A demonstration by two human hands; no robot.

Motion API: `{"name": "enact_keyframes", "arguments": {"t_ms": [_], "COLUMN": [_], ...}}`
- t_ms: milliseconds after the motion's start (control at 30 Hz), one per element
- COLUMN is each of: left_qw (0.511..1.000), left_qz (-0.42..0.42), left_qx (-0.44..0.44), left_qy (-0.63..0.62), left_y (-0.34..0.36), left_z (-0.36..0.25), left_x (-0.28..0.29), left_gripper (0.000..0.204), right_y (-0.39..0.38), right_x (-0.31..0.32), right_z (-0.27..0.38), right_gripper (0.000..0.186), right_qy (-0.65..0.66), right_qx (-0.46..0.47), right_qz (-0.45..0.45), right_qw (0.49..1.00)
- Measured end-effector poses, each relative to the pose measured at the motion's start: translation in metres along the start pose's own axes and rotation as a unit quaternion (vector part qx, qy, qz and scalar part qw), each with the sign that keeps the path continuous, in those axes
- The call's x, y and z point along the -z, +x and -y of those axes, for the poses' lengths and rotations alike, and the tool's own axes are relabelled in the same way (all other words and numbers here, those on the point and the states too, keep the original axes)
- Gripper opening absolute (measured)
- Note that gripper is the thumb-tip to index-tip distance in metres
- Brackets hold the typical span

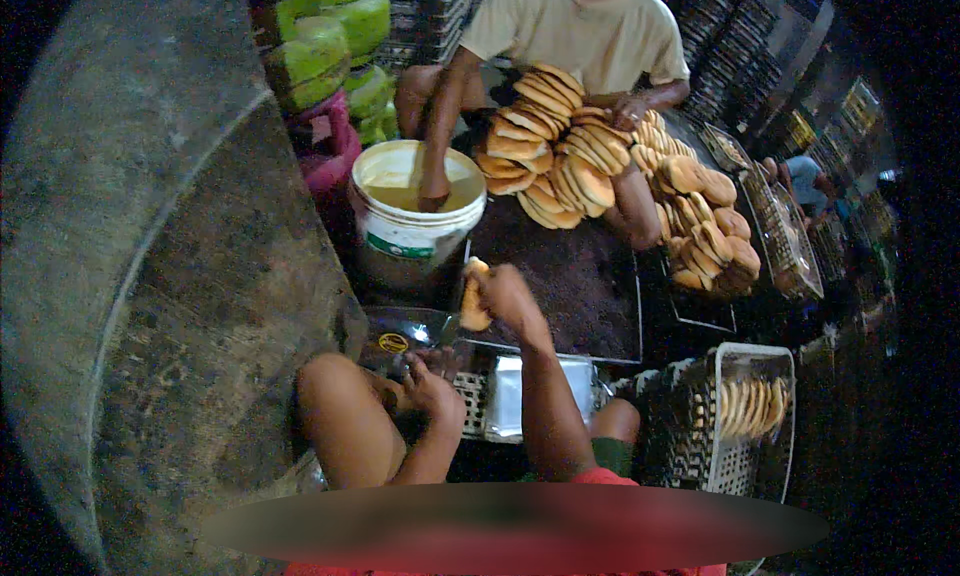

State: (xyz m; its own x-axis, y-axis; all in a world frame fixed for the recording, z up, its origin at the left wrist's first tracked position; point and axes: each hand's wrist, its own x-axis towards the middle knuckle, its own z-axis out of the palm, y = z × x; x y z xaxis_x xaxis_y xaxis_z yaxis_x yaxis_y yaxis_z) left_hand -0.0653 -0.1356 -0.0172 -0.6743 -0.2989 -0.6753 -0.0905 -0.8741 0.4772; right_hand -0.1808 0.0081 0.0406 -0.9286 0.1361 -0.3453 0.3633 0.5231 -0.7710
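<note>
In my right hand [510, 298] is a golden-brown bread bun [475, 311], gripped at its side above the near left corner of a dark tray [590, 301]. My left hand [436, 388] is just below and to the left, its fingers closed on the edge of a clear plastic bag [395, 334] with a small yellow-and-dark printed mark. The bun is close to the bag's right side; whether they touch I cannot tell. On the tray's far part lies a big heap of similar buns [550, 151].
Across from me a person in a pale shirt [590, 36] dips one hand into a white bucket [372, 221]. A second bun pile [705, 226] lies to the right. White crate [755, 351] with buns stands near right; stacked clear bags [510, 396] lie before me. Green gas cylinders [312, 61] stand far left.
</note>
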Motion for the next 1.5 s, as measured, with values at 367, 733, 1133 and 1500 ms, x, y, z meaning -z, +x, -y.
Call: {"name": "enact_keyframes", "arguments": {"t_ms": [367, 733, 1133, 1500], "left_qw": [0.973, 0.962, 0.969, 0.934], "left_qz": [0.167, 0.201, 0.194, 0.286], "left_qx": [0.121, 0.183, 0.134, 0.122], "left_qy": [0.105, 0.029, 0.076, 0.174], "left_y": [-0.015, 0.009, 0.000, -0.032], "left_z": [0.000, 0.017, 0.076, 0.060], "left_x": [0.004, 0.008, -0.039, -0.030], "left_gripper": [0.022, 0.020, 0.049, 0.033], "right_y": [0.101, 0.064, -0.138, -0.172], "right_x": [0.010, 0.017, 0.038, 0.017], "right_z": [-0.142, -0.205, -0.133, -0.133], "right_gripper": [0.042, 0.050, 0.045, 0.036], "right_qy": [-0.045, 0.038, 0.317, 0.412], "right_qx": [-0.001, -0.051, 0.083, 0.096], "right_qz": [-0.156, -0.211, -0.262, -0.245], "right_qw": [0.987, 0.975, 0.908, 0.872]}}
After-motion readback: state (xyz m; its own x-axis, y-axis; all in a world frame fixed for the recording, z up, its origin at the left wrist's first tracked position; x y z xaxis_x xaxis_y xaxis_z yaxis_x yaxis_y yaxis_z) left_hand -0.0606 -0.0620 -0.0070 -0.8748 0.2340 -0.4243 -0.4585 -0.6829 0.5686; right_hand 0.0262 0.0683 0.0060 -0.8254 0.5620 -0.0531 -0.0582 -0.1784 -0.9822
